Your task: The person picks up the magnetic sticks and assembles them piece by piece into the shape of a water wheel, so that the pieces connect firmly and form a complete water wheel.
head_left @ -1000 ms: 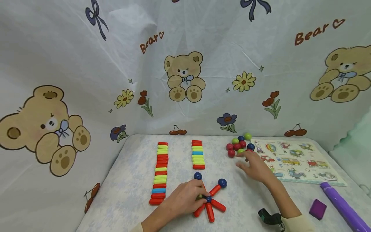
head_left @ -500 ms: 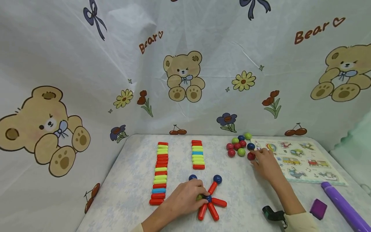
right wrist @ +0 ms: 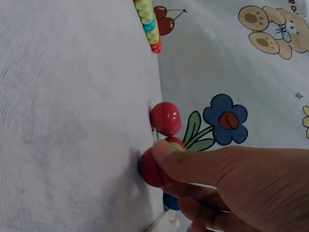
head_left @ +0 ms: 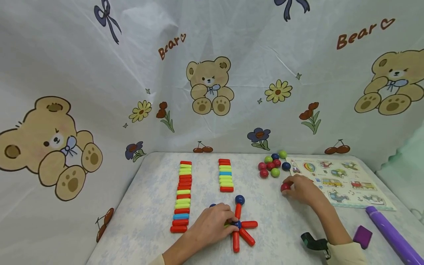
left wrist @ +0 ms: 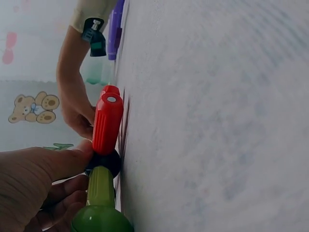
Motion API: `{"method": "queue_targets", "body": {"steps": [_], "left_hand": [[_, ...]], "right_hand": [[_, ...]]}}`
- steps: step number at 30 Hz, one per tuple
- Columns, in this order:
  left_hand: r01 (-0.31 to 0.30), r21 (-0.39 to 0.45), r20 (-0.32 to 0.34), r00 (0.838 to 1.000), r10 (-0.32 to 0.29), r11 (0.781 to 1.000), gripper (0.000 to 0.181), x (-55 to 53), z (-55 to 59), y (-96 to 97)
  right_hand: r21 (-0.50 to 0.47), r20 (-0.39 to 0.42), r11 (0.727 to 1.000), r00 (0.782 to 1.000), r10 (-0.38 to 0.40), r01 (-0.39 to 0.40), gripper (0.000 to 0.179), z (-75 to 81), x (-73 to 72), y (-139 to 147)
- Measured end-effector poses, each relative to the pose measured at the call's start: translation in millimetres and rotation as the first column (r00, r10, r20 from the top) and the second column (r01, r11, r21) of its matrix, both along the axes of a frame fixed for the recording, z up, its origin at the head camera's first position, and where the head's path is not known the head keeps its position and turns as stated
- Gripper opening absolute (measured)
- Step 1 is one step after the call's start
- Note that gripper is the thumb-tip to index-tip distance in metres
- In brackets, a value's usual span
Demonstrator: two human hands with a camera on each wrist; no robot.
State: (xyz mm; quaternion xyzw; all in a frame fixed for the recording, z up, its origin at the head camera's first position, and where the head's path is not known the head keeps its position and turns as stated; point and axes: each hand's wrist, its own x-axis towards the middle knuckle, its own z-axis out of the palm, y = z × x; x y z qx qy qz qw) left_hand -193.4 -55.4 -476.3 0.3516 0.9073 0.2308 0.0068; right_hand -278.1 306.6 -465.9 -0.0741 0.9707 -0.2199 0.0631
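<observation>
A person's left hand (head_left: 212, 225) pinches a star-shaped build (head_left: 244, 233) at its blue hub ball (left wrist: 105, 164), while the right hand (head_left: 302, 189), thumb against fingers, pinches a red ball (head_left: 285, 187) — whether the ball touches the table (head_left: 265, 206) cannot be told. The left hand hides part of the build: a second blue ball (head_left: 212, 205) barely shows past the knuckles, and a green rod (left wrist: 100, 188) and green ball (left wrist: 101, 220) show plainly only from the left wrist. Loose balls (head_left: 271, 166) cluster beyond the right hand, which covers an edge of the picture board (head_left: 357, 197) beside it — a purple tube (head_left: 392, 233), farther right, is cut off by the frame.
</observation>
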Motion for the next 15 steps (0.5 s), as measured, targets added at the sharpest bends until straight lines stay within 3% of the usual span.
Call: {"method": "queue_targets", "body": {"steps": [3,6,11,15], "left_hand": [[-0.008,0.013,0.014,1.000,0.008,1.000,0.020,-0.2,0.6,0.6],[-0.016,0.016,0.025,1.000,0.015,1.000,0.020,-0.2,1.1,1.1],[-0.021,0.005,0.041,0.999,0.020,1.000,0.020,-0.4,1.2,1.6],[-0.021,-0.001,0.048,0.999,0.021,1.000,0.021,-1.0,0.9,1.9]], "right_hand": [[-0.055,0.064,0.995,0.994,0.086,-0.083,0.034,8.2,6.5,-8.5],[-0.112,0.104,0.976,0.974,0.200,-0.189,0.030,15.9,15.0,-19.0],[-0.194,0.175,0.914,0.904,0.390,-0.356,0.029,27.0,28.3,-38.5],[-0.212,0.242,0.893,0.863,0.443,-0.398,0.030,29.1,35.5,-52.3]]}}
